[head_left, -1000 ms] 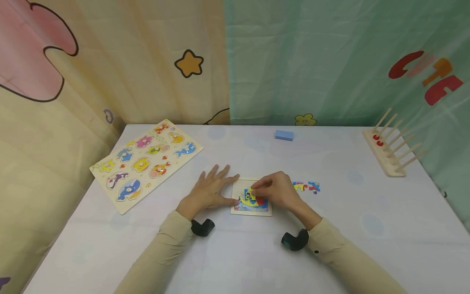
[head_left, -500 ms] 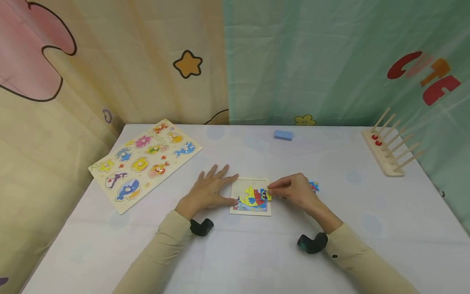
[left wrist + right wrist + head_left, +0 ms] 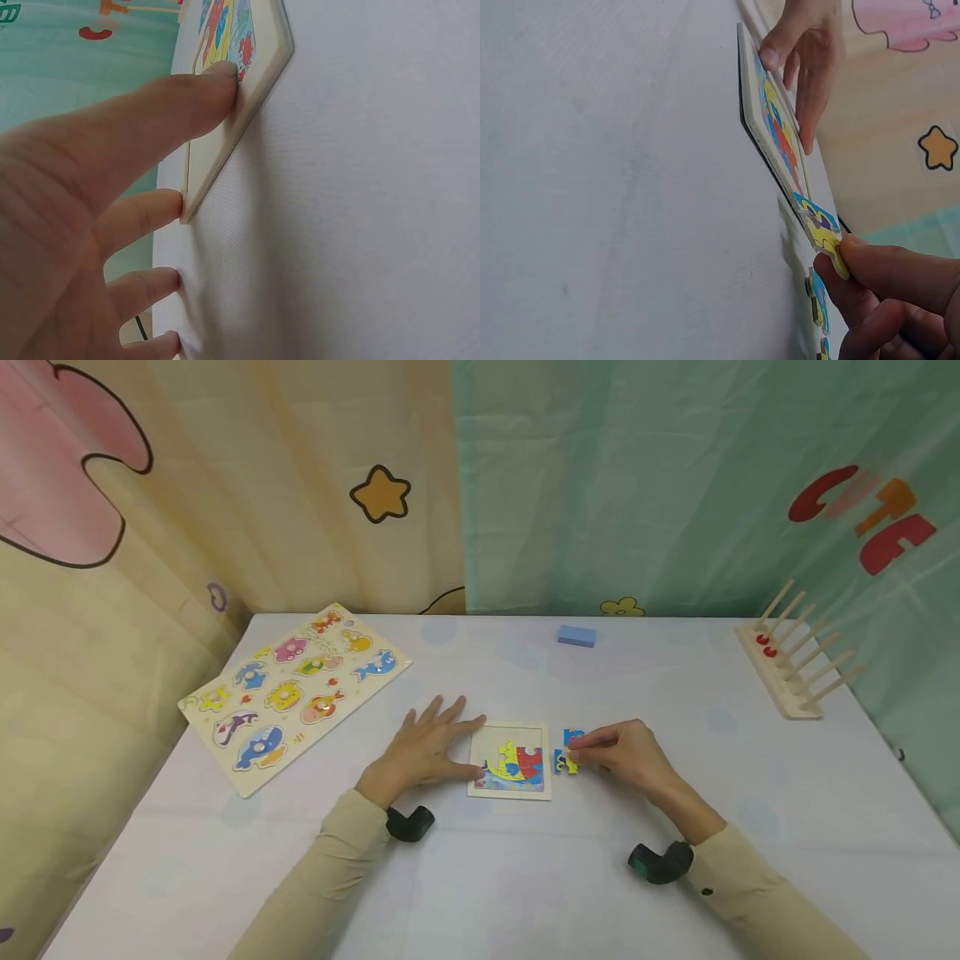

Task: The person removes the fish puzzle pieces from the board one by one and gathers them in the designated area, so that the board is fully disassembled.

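Right grip [image 3: 630,760] pinched the blue-and-yellow jigsaw piece [image 3: 816,223] by its right end, just right of the wooden puzzle tray [image 3: 547,777] that the left grip [image 3: 422,750], fingers spread, touched

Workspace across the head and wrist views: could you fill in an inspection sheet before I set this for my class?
Surface: white tabletop, visible area looks flat.
Job's things: puzzle tray, partly filled; held piece; loose pieces beyond it.
Clutter: animal puzzle board, blue block, peg rack.
Hands: left hand spread, touching the puzzle tray; right hand pinching the held piece.
Cables: nothing seen.
Surroundings: printed curtains.
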Demonstrator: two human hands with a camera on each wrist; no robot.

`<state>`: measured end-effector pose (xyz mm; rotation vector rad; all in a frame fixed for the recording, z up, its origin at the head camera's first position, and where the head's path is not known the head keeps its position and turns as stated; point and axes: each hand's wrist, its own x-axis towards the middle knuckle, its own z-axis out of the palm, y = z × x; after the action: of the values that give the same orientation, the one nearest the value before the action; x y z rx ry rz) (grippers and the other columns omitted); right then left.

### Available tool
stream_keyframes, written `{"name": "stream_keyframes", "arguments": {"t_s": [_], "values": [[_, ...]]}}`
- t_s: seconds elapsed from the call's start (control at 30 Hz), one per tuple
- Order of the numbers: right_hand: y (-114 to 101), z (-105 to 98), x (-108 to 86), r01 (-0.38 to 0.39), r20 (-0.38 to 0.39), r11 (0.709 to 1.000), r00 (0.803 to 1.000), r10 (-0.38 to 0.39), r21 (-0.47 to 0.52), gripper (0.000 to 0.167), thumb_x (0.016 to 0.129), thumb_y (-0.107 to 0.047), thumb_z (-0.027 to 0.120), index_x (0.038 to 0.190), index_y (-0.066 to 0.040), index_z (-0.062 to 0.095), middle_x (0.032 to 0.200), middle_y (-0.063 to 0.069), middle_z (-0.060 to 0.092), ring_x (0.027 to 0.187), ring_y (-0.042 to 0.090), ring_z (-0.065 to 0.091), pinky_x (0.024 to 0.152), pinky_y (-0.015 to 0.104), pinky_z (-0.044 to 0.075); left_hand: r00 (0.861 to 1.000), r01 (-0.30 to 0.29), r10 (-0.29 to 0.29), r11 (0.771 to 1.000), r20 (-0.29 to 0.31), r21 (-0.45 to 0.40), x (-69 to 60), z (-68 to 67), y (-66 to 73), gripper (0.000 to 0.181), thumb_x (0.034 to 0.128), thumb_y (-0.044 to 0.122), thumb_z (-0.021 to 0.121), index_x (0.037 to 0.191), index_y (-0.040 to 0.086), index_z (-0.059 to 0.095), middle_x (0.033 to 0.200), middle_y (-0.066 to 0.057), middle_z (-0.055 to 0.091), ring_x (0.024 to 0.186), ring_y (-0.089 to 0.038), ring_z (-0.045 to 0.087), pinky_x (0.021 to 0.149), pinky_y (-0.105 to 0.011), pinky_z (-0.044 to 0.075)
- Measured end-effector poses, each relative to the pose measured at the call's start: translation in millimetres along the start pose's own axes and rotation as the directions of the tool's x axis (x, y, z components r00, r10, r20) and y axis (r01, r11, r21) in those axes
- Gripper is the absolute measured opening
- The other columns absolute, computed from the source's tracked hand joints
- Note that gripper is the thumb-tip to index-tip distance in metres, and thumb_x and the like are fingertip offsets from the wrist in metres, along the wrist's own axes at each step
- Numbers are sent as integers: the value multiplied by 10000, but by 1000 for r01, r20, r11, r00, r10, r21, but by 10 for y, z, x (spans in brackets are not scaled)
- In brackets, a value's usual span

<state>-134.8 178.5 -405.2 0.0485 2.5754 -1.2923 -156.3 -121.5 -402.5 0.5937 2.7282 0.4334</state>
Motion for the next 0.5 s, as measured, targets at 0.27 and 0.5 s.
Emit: {"name": "stream_keyframes", "arguments": {"t_s": [0.27, 0.5], "values": [[80, -35, -27, -10, -14, 1000, 1000, 10, -11, 161, 816, -193, 802, 935, -85, 799, 961, 61, 731, 745, 191, 542, 552, 249, 448, 1000, -3, 3, 1000, -5, -7, -2, -6, -6, 813, 797, 540, 756, 1495, 263, 444, 1625, -96, 198, 1490, -395, 61, 1137, -667, 71], [82, -43, -43, -1, -31, 999, 1000, -1, -52, 154, 812, -204, 806, 918, -92, 800, 941, 57, 735, 810, 202, 563, 589, 264, 459, 1000, -9, 9, 1000, -9, -8, 7, 1, -9, 810, 801, 538, 754, 1496, 261, 442, 1624, -96, 200, 1490, -396, 62, 1136, -669, 74]]}}
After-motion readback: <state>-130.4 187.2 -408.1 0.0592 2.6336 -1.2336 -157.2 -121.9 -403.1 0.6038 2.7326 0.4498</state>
